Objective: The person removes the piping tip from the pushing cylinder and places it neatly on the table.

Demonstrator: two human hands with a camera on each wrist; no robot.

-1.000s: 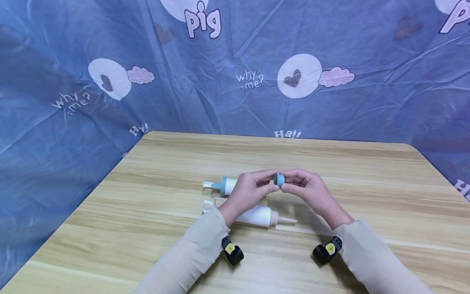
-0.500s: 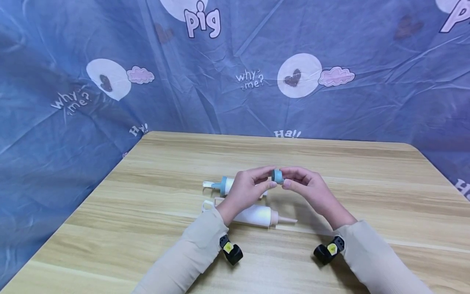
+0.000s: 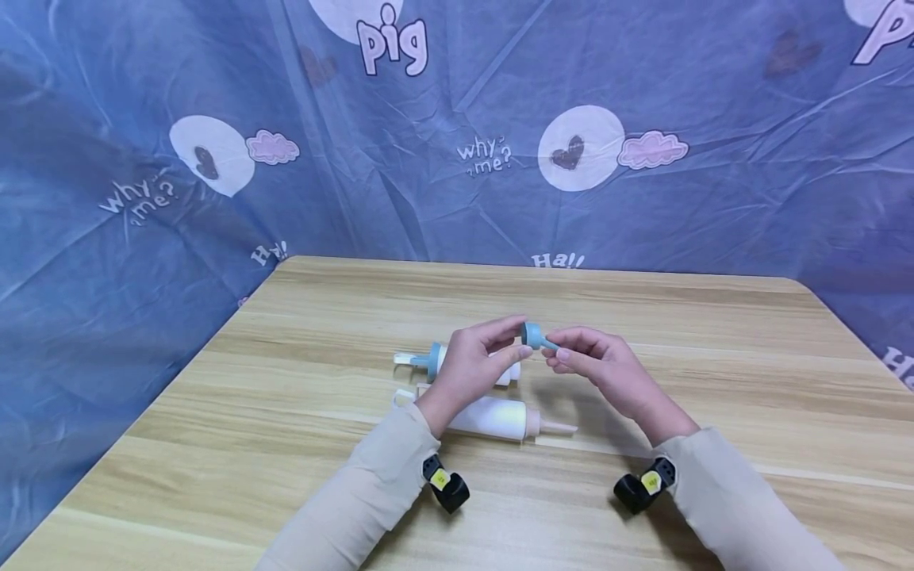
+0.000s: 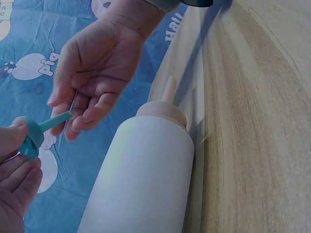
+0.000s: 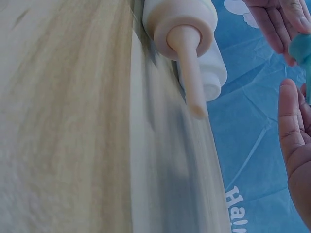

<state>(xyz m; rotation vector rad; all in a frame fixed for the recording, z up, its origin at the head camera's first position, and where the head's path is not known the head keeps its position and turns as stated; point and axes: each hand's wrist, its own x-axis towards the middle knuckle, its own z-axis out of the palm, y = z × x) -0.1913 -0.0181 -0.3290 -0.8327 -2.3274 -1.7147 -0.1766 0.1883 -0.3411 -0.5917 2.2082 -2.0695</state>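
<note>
Nozzle [image 3: 531,335] — in pinch of left hand [image 3: 474,365]

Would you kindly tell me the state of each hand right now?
Left hand: holding the blue cap between thumb and fingers.
Right hand: open beside the cap's spout; contact cannot be told.

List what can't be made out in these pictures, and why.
Head view: the middle of the blue-capped bottle and part of the peach-tipped bottle, both hidden by the left hand and wrist.
Left wrist view: the peach-tipped bottle's base, cut off by the bottom edge.
Right wrist view: parts of the blue nozzle and right hand, cut off by the right edge.
</note>
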